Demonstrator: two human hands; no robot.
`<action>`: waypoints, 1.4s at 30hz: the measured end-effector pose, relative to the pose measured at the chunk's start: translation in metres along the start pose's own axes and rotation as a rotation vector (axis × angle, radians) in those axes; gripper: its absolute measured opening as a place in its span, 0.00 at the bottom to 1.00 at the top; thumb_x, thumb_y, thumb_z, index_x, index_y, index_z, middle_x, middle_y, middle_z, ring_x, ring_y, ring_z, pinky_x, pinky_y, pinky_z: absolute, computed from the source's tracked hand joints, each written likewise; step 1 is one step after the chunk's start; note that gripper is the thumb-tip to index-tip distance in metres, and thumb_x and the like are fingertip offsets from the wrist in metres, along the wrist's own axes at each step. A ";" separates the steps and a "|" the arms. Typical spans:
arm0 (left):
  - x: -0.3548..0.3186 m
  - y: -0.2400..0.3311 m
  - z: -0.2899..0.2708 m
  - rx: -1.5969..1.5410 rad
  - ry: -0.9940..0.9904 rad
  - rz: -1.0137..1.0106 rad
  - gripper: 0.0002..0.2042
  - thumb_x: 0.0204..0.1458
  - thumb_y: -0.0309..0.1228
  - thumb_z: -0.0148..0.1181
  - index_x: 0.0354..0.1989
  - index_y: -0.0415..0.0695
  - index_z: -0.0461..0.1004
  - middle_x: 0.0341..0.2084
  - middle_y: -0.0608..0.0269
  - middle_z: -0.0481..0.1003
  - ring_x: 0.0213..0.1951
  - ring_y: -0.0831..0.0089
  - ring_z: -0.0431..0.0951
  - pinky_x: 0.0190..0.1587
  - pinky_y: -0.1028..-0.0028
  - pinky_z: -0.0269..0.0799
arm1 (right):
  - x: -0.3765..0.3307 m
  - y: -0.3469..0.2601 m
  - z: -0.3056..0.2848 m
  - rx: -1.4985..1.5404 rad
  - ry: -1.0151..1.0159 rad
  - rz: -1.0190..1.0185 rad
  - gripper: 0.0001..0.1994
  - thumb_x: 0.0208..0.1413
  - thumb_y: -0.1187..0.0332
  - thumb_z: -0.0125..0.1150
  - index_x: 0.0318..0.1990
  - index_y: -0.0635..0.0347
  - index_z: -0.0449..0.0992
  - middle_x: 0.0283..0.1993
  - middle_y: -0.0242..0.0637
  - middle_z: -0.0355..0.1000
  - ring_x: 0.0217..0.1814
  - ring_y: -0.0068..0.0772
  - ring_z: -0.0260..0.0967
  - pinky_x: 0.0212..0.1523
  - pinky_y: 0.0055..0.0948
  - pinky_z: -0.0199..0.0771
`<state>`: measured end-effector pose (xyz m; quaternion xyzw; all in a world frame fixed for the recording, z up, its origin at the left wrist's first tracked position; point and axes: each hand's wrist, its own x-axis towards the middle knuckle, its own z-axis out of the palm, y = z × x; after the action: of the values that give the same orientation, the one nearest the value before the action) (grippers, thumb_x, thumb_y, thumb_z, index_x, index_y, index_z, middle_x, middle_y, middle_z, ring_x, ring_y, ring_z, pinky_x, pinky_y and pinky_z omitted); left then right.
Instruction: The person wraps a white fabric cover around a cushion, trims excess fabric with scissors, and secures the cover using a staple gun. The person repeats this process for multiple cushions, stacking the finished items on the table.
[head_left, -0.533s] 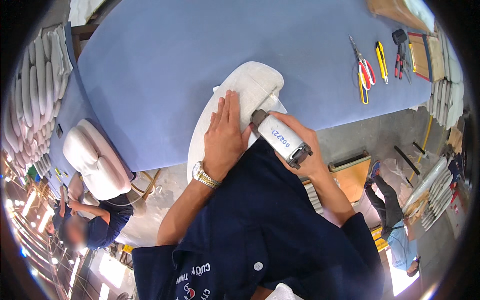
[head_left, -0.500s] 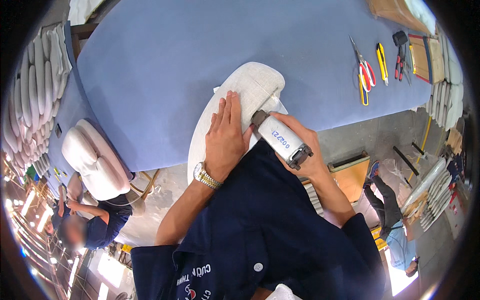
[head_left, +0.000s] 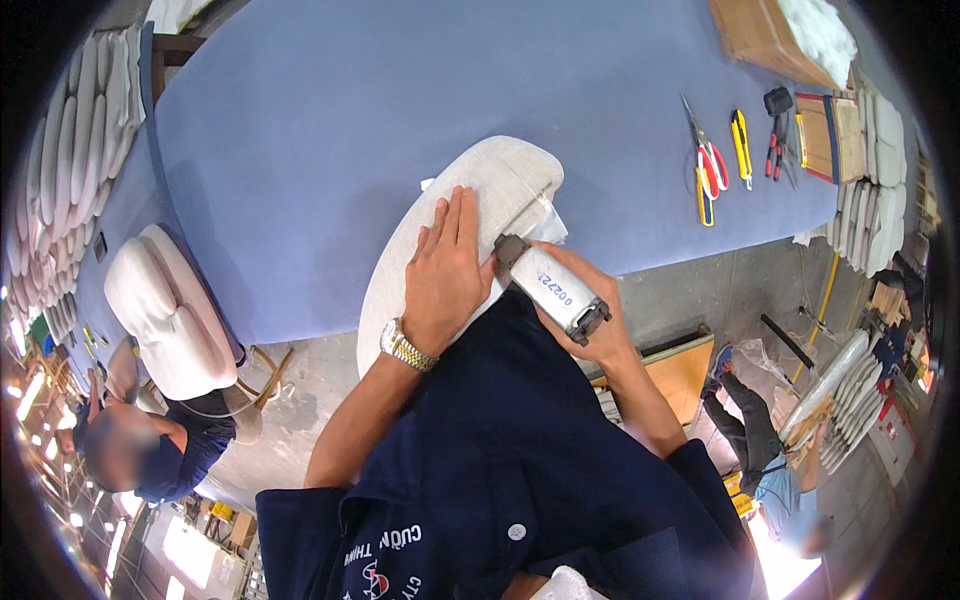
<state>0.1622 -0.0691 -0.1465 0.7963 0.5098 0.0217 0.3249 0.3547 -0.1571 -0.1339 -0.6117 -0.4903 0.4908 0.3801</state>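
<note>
A light grey, fabric-covered cushion (head_left: 400, 270) with a rounded end lies partly on the blue-topped table and reaches toward my body. My left hand (head_left: 446, 265) rests flat on it, fingers stretched out and holding nothing. Wrapped around a grey staple gun (head_left: 550, 290) with dark ends is my right hand (head_left: 600, 320). The gun's nose is at the cushion's right edge, close to my left thumb; whether it touches the fabric is hard to tell. Beside the nose, a loose whitish flap (head_left: 546, 222) sticks out from the cushion's edge.
On the blue table (head_left: 350, 120), to the right, lie red-handled scissors (head_left: 712, 165), a yellow cutter (head_left: 741, 148) and red-handled pliers (head_left: 774, 150). A box with white stuffing (head_left: 815, 40) stands far right. Another cushion (head_left: 170, 310) sits at left. Two people work nearby.
The view has shifted slightly, so the table tools appear further left and lower. Both hands keep nearly the same places on the cushion and gun. More of the whitish flap shows.
</note>
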 end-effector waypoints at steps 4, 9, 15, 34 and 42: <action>0.000 0.002 0.002 0.035 -0.028 -0.019 0.42 0.49 0.26 0.68 0.74 0.35 0.55 0.71 0.39 0.62 0.72 0.44 0.62 0.69 0.49 0.66 | 0.007 -0.004 0.002 0.001 -0.013 0.060 0.33 0.45 0.70 0.70 0.63 0.63 0.74 0.55 0.52 0.79 0.57 0.48 0.80 0.57 0.34 0.76; 0.005 0.002 0.003 0.040 0.010 -0.015 0.42 0.48 0.24 0.67 0.74 0.35 0.55 0.71 0.41 0.62 0.72 0.45 0.62 0.69 0.49 0.66 | 0.009 -0.001 0.002 0.030 -0.017 0.095 0.32 0.47 0.70 0.68 0.64 0.62 0.73 0.55 0.51 0.79 0.56 0.48 0.80 0.55 0.34 0.76; -0.003 -0.007 0.015 0.013 0.067 0.015 0.44 0.48 0.31 0.71 0.73 0.33 0.55 0.70 0.40 0.63 0.70 0.44 0.65 0.68 0.46 0.64 | -0.009 0.009 0.004 -0.035 -0.016 0.013 0.34 0.45 0.69 0.69 0.66 0.60 0.73 0.55 0.53 0.78 0.56 0.50 0.80 0.55 0.36 0.77; 0.002 0.007 -0.013 0.110 -0.121 -0.080 0.45 0.49 0.36 0.71 0.74 0.38 0.53 0.69 0.36 0.62 0.66 0.38 0.70 0.58 0.45 0.75 | -0.005 0.023 0.024 0.000 0.081 0.054 0.30 0.47 0.68 0.74 0.61 0.58 0.76 0.53 0.46 0.80 0.56 0.40 0.80 0.59 0.34 0.76; -0.013 0.002 -0.017 0.272 0.032 0.104 0.36 0.48 0.35 0.71 0.65 0.34 0.63 0.48 0.44 0.77 0.44 0.47 0.84 0.36 0.54 0.83 | -0.003 0.011 0.036 -0.015 0.175 -0.107 0.28 0.47 0.66 0.75 0.59 0.55 0.77 0.49 0.49 0.81 0.52 0.51 0.81 0.51 0.38 0.80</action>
<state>0.1517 -0.0722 -0.1283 0.8578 0.4713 -0.0180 0.2042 0.3222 -0.1629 -0.1523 -0.6282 -0.4906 0.4108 0.4426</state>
